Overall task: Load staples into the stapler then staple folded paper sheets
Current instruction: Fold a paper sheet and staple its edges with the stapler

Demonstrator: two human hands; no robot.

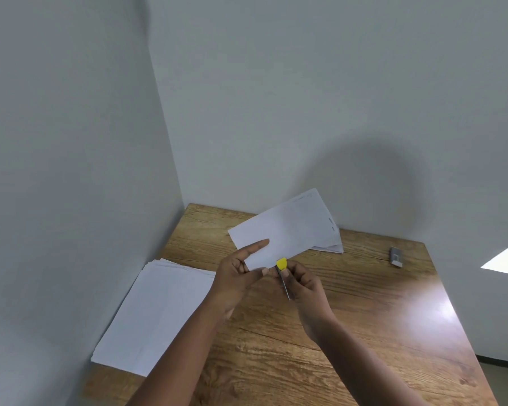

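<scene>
Two hands, right [301, 284] mostly hiding stapler [282, 272], left [241, 273] pinching folded paper [282, 232].

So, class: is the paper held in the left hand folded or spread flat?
Folded. The held paper is a narrow strip compared with the full sheets stacked on the table; the left hand pinches its near end.

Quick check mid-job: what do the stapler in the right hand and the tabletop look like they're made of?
Stapler: the tip looks like glossy yellow plastic, with a thin grey strip below that is probably metal; the right hand hides most of it. Tabletop: brown wood grain with knots, likely laminate or varnished wood, since a bright glare reflects off it on the right.
</scene>
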